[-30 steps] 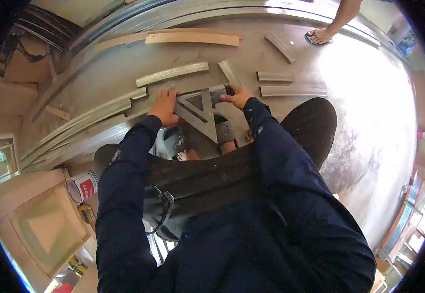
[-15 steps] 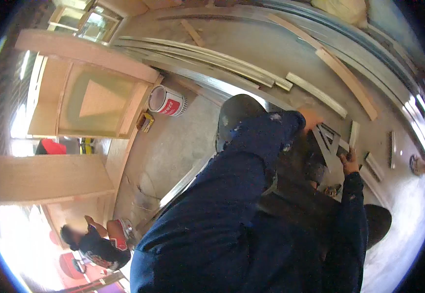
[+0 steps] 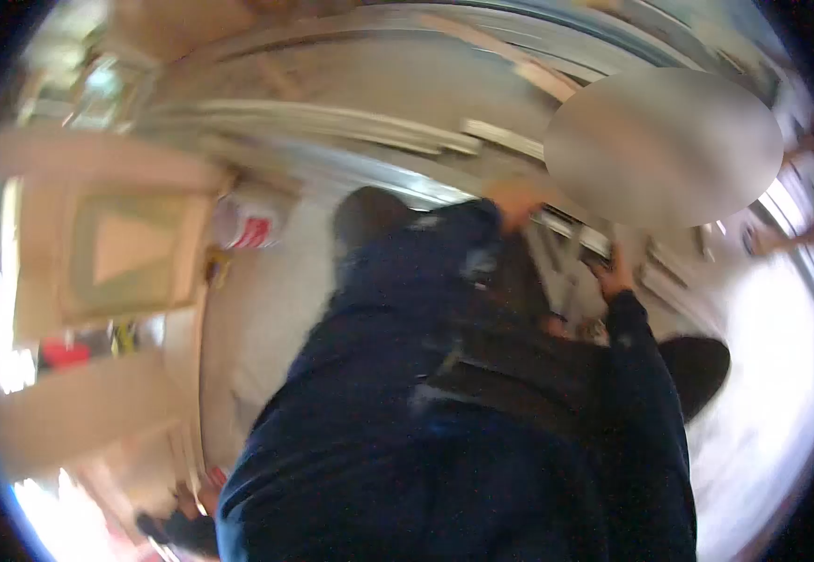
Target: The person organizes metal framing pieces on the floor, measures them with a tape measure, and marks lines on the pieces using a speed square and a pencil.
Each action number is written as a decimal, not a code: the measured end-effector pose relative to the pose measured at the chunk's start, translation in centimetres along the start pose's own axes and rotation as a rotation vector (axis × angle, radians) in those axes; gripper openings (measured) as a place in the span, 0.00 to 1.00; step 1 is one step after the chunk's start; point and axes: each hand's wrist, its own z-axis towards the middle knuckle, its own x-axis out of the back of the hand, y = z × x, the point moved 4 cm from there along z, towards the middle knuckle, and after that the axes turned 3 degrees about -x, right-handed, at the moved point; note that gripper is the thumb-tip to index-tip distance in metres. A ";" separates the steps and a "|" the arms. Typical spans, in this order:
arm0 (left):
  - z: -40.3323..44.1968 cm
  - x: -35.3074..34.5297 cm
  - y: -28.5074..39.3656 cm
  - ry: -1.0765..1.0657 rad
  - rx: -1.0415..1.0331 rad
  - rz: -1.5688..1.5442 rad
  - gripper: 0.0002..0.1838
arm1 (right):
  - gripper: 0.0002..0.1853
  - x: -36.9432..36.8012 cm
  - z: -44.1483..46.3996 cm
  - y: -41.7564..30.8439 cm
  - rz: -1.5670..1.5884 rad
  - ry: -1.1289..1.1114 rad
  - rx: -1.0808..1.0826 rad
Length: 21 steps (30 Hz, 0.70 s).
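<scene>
My left hand (image 3: 517, 201) rests at the upper left end of a grey angular frame (image 3: 545, 251), its fingers smeared by motion. At the frame's other end is my right hand (image 3: 616, 276), with fingers closed around its dark edge. In the earlier view the frame looks triangular, with openings between its bars. A pale bar (image 3: 583, 232) lies right beside the frame, between my hands. Both sleeves are dark blue, and my knees show on either side of my arms.
Long pale strips (image 3: 332, 120) lie on the floor ahead, with a wooden board (image 3: 491, 42) beyond. A white bucket (image 3: 246, 223) with a red label stands left, near wooden cabinets (image 3: 98, 365). Another person's arm (image 3: 786, 239) reaches in at the right. One person (image 3: 187, 529) is lower left.
My view has swung, so the surroundings are smeared and my hands appear further left. Another person's arms have come into view at the right. Both hands stay at the angular frame.
</scene>
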 end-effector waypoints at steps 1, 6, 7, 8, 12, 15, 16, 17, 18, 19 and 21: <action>0.2 -0.6 -0.5 -0.078 -0.003 -0.022 0.14 | 0.38 0.0 0.5 0.9 0.003 -0.022 0.145; 0.2 0.3 0.4 -0.300 0.020 0.267 0.26 | 0.38 -1.0 -1.9 -3.2 -0.322 0.139 0.076; 0.2 -0.1 0.2 -0.326 0.038 0.304 0.27 | 0.39 -0.8 -1.7 -1.6 -0.416 0.157 0.086; 0.2 -0.1 0.7 -0.337 0.013 0.295 0.27 | 0.38 -1.0 -2.1 -2.2 -0.432 0.170 0.132; 0.8 0.7 1.6 -0.395 0.059 0.353 0.30 | 0.38 -1.5 -3.5 -4.2 -0.524 0.193 0.112; 0.7 0.3 1.3 -0.391 0.055 0.383 0.32 | 0.37 -1.6 -3.9 -4.7 -0.540 0.216 0.129; 0.9 0.2 1.3 -0.369 0.048 0.374 0.33 | 0.37 -1.5 -3.6 -4.3 -0.540 0.218 0.129; 1.1 0.2 1.4 -0.369 0.045 0.375 0.33 | 0.38 -1.5 -3.3 -4.1 -0.532 0.210 0.118; 1.3 -0.2 1.4 -0.424 0.047 0.326 0.33 | 0.38 -1.5 -3.1 -3.8 -0.526 0.200 0.106; 1.3 -0.5 1.2 -0.482 0.052 0.278 0.34 | 0.38 -1.7 -3.0 -3.7 -0.525 0.199 0.102; 1.3 -1.0 1.0 -0.418 0.000 0.259 0.33 | 0.38 -1.9 -3.2 -3.8 -0.604 0.283 0.211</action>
